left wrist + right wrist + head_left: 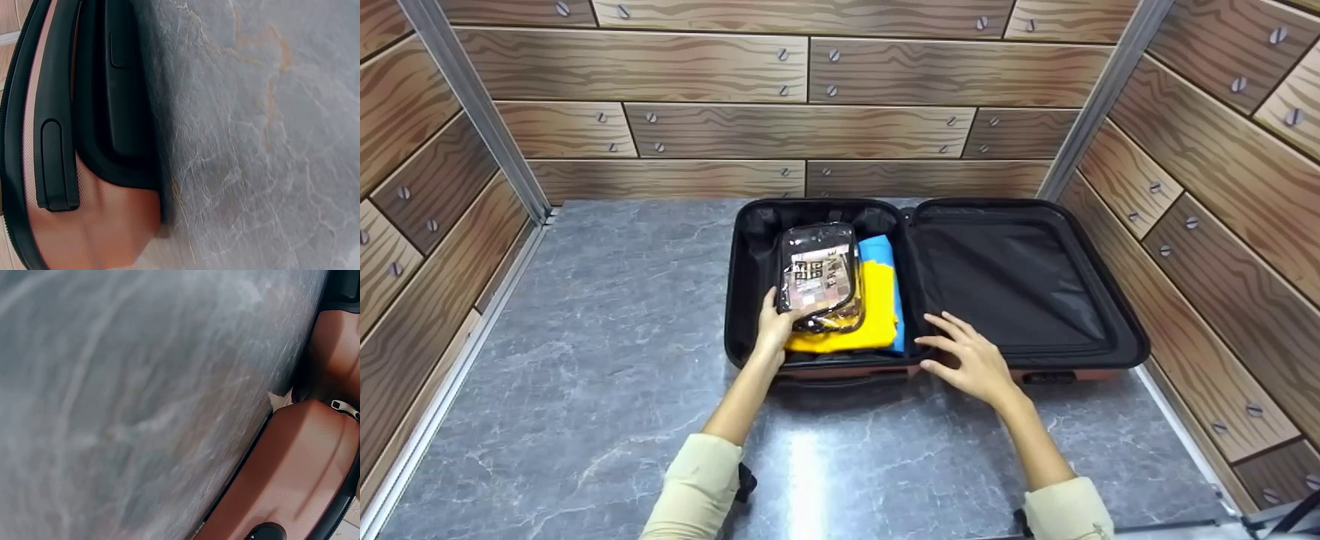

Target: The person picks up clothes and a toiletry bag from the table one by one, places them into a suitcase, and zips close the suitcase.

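An open suitcase (819, 365) with a black lining and copper shell (281, 467) lies on the grey surface. In its left half, a clear cosmetic pouch (817, 274) with black trim and printed letters sits over another clear pouch (851, 321). Beneath them are folded yellow cloth (881, 300) and blue cloth (876, 246). My left hand (774, 326) grips the upper pouch at its lower left corner, thumb over its near edge. Above the near edge by the hinge, my right hand (971, 364) is spread, holding nothing. Neither wrist view shows the hands.
The suitcase's right half (1005, 285) lies open with a black lining panel, close to the right wood-patterned wall (1207, 300). A black carry handle (56, 112) is on the near side. Marbled grey surface (607, 337) extends left and in front.
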### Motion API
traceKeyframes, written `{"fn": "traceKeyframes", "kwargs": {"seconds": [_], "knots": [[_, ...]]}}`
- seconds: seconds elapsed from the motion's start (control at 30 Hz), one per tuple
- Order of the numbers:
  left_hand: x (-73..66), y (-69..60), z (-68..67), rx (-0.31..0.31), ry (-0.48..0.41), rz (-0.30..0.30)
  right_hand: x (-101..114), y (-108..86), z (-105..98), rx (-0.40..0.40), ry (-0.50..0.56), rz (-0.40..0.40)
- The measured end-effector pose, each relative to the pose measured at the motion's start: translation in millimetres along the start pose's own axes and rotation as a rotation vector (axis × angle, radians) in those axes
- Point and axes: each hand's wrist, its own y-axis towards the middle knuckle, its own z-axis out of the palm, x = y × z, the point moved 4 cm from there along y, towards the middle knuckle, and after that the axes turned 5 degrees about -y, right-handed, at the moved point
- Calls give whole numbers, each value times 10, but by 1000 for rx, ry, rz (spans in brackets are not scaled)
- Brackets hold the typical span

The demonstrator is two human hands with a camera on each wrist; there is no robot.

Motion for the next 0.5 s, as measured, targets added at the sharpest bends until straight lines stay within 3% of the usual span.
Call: {"fn": "traceKeyframes", "kwargs": {"seconds": [0.07,0.17,0.27,0.43,0.47,0.5], "knots": [[92,85,-2,-10,19,18,0,-3,-1,-4,2,1],[2,12,15,-7,59,32,0,-4,-3,-6,6,1],[-175,-147,47,-25,88,72,1,-6,-5,-7,3,0],[-569,-493,110,-51,184,27,1,-4,-4,-5,3,-2],[-663,-568,127,-43,196,-5,0,-4,-2,-3,5,-2],[-689,-598,131,-38,194,-8,-1,-4,-1,-2,5,-2]]}}
